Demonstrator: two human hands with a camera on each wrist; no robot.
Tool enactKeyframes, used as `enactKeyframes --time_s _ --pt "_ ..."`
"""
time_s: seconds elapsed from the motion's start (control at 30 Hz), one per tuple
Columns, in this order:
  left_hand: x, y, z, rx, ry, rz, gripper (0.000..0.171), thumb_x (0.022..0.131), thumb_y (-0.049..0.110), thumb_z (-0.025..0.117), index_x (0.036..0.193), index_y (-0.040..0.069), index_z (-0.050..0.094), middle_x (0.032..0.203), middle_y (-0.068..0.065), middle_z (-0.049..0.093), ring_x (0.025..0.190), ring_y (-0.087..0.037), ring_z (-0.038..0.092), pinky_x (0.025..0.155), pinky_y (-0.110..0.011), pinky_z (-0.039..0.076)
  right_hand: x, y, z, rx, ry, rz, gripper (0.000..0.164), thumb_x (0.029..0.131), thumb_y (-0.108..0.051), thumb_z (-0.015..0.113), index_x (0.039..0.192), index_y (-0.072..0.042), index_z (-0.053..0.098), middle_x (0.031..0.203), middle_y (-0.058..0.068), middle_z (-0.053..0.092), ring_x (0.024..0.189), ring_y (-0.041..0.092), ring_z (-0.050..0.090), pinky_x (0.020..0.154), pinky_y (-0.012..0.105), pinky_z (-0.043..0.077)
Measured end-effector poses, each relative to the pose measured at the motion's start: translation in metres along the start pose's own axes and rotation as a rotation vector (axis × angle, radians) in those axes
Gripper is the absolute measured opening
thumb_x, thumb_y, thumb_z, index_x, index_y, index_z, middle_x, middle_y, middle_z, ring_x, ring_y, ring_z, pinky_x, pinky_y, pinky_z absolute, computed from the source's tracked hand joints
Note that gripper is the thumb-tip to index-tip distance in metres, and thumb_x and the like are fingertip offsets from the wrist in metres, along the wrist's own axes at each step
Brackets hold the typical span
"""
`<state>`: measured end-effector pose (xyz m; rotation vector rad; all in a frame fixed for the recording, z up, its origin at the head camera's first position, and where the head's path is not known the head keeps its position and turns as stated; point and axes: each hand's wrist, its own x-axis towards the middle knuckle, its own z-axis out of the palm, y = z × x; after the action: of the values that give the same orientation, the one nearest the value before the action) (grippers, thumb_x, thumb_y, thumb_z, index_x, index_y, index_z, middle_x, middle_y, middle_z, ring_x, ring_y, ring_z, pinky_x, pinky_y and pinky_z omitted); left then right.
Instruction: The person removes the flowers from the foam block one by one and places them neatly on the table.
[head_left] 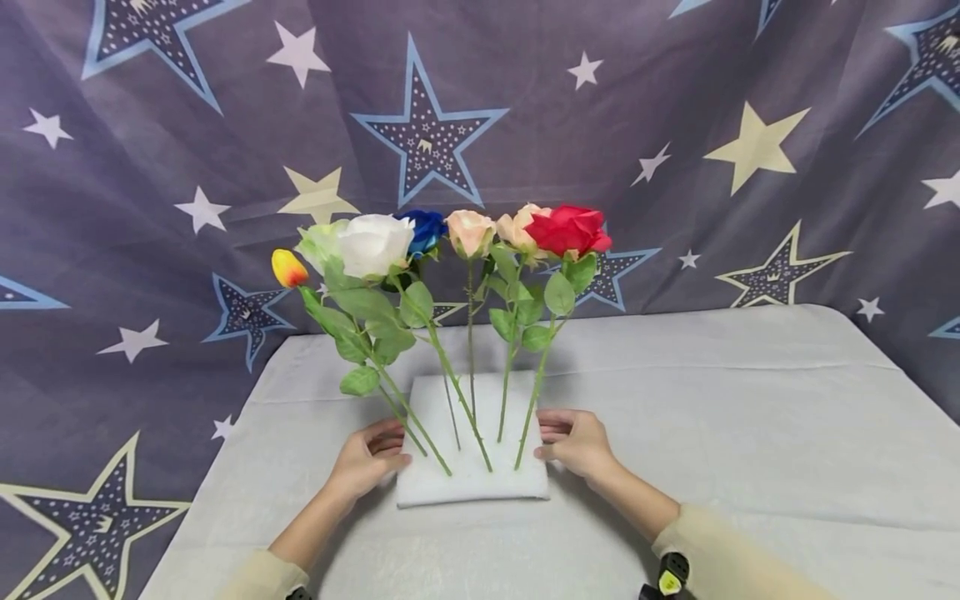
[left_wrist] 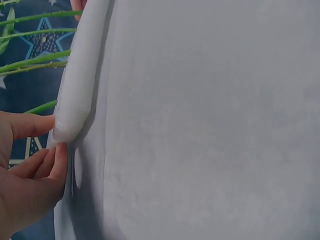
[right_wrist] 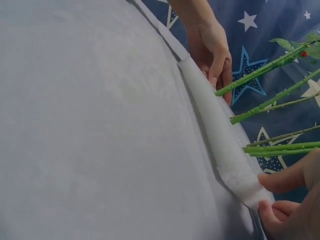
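A white foam block (head_left: 472, 490) lies on the table with several artificial flowers standing in it, their stems leaning various ways. A yellow-orange tulip (head_left: 288, 268) leans out at the far left, beside a pale green bloom and a white rose (head_left: 375, 246). Behind these shows a blue rose (head_left: 424, 231); peach roses (head_left: 471, 233) and a red rose (head_left: 570, 231) stand to the right. My left hand (head_left: 367, 458) pinches the block's left edge, thumb above and fingers below in the left wrist view. Opposite it, my right hand (right_wrist: 295, 190) grips the right edge likewise.
A pale grey cloth (head_left: 735, 450) covers the table, with low creases across it. Behind hangs a dark curtain (head_left: 525, 158) patterned with stars. Green leaves (head_left: 375, 317) spread from the stems above the block. Each sleeve has a dark wrist device.
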<state>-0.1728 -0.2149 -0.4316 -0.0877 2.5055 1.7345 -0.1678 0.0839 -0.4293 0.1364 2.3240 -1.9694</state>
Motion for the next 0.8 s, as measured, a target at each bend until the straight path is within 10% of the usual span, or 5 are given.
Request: enactKeyframes --time_s 0.8 --pt "-0.004 -0.008 -0.024 0.061 -0.014 -0.052 0.059 0.079 -0.004 0.066 0.133 -0.006 0.045 0.127 -0.027 0.054 0.113 -0.032 0.058 0.084 -0.017 0.054 -0.002 -0.001 0.022 0.020 -0.012 -0.028 0.052 0.060 0.022 0.070 0.110 0.012 0.063 0.104 0.026 0.067 0.092 0.032 0.069 0.077 0.030 0.059"
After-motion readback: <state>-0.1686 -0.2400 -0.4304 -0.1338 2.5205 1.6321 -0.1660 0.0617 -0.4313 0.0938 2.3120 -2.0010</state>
